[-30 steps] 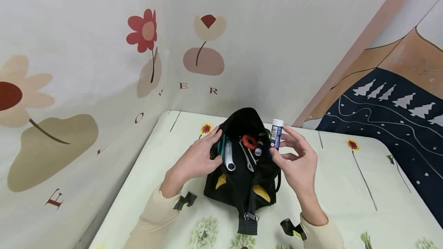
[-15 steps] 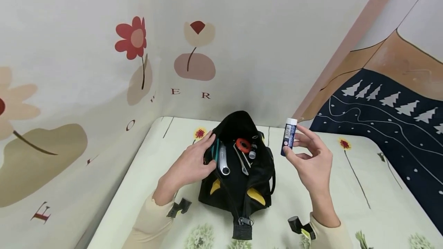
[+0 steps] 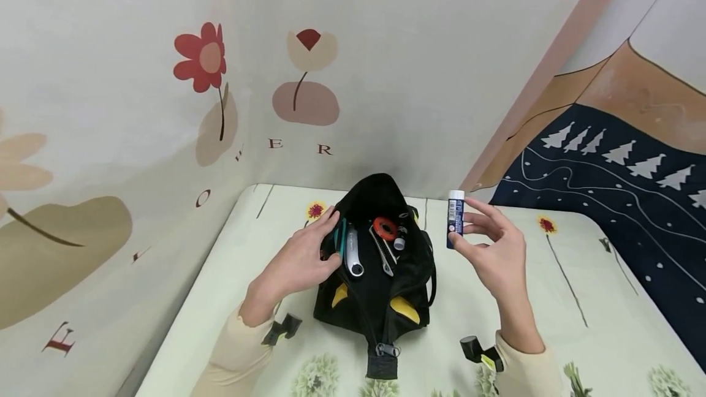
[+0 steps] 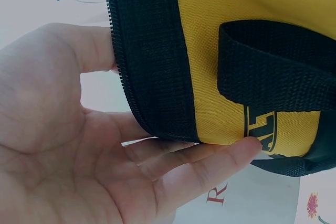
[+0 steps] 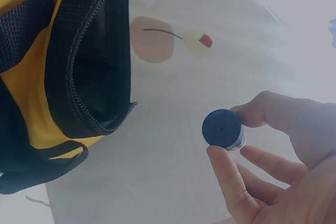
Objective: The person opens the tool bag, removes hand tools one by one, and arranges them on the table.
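A black and yellow tool bag (image 3: 377, 195) stands unzipped on the table. My left hand (image 3: 300, 263) holds its left rim, the thumb over the zipped edge and the fingers against the yellow outer side (image 4: 199, 72). To the right of the bag, my right hand (image 3: 499, 256) pinches a glue stick (image 3: 455, 219) between thumb and fingers. The stick is upright, a blue tube with a white cap; its dark round base (image 5: 220, 128) faces the right wrist camera. Inside the bag lie a wrench (image 3: 353, 253), a utility knife (image 3: 382, 251), a red ring-shaped item (image 3: 385, 228) and a small dark tube (image 3: 400, 238).
A flower-patterned cloth covers the table (image 3: 529, 299). Printed walls (image 3: 386, 78) rise behind and on the left. The bag's zip end (image 3: 382, 366) hangs toward me, and a dark strap (image 3: 432, 277) loops at its right side.
My right hand has moved the glue stick from the bag's right rim out to the right, where it now stays nearly still. My left hand keeps its hold on the bag. The head view has shifted slightly.
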